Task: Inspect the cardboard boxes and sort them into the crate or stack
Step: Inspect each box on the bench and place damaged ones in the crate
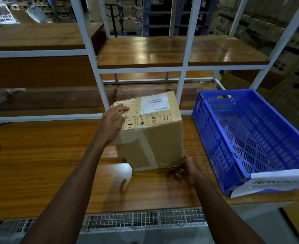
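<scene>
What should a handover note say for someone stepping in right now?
Left hand: flat on the box's far left top corner, fingers straight.
Right hand: at the near right bottom corner; grip unclear through blur.
Box: on the wooden bench, left of the blue crate, under inspection.
Done: nothing sorted; the crate holds no box.
Left: finish checking, then put it in the crate or on the stack.

The right grip's point(184, 171) fingers vanish under the cardboard box point(150, 131); its label print point(154, 101) blurs unreadably.
</scene>
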The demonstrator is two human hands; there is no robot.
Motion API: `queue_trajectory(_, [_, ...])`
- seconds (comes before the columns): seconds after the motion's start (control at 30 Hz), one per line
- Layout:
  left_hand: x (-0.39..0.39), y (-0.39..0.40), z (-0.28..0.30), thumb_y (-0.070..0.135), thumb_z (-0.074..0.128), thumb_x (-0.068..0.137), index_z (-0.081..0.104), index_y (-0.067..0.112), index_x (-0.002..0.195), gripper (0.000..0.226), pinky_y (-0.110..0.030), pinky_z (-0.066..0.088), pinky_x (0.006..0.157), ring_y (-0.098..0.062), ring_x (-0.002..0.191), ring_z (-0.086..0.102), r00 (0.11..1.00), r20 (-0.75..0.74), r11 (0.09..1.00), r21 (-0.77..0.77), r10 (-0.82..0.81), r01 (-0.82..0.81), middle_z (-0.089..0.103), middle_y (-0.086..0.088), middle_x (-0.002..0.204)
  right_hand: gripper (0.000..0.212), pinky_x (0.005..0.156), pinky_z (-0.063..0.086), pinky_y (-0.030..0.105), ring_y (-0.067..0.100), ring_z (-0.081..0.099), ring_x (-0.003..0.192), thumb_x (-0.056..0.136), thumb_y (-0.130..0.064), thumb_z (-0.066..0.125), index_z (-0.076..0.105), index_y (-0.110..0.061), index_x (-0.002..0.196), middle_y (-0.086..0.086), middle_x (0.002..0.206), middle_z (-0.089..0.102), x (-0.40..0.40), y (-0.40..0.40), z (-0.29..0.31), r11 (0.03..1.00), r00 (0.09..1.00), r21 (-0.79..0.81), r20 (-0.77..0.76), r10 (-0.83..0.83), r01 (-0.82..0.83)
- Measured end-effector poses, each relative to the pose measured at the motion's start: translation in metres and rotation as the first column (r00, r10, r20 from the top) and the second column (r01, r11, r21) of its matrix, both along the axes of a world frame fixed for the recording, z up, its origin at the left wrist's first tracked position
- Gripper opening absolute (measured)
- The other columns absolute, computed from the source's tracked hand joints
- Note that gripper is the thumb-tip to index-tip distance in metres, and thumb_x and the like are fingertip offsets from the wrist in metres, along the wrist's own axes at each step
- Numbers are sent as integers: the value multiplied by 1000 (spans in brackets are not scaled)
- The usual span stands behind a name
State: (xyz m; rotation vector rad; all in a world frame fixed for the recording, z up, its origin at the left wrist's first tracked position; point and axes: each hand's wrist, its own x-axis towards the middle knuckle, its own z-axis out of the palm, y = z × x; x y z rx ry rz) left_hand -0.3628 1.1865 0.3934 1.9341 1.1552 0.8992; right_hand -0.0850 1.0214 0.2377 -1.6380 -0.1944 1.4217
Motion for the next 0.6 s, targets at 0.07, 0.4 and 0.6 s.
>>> queue_trajectory(0.07, [-14, 3, -2, 51, 44, 97, 64, 47, 129, 38, -57, 40, 110, -15, 143, 35, 998, -30, 997, 49, 63, -61, 46, 9, 151, 57, 69, 55, 34, 21, 70, 70, 91, -70, 56, 65, -18, 115, 4, 87, 72, 0, 7, 1, 998, 994, 29, -100, -54, 57])
queue_trajectory(0.4, [-44, -23, 16, 80, 24, 91, 68, 29, 126, 76, -49, 49, 93, -18, 96, 62, 981, -153, 980, -138, 119, -141, 65, -5, 117, 75, 84, 61, 51, 34, 63, 118, 83, -61, 75, 47, -28, 144, 7, 138, 58, -9, 23, 49, 911, 948, 263, -110, -297, 316])
queue_trajectory(0.6, [-29, -53, -4, 78, 8, 91, 55, 39, 138, 77, -35, 47, 88, -21, 117, 58, 999, 21, 849, -527, -40, 45, 58, 0, 131, 68, 80, 56, 39, 17, 61, 109, 94, -53, 69, 44, -24, 150, 2, 135, 55, -5, 14, 105, 878, 896, 398, 233, -378, 267])
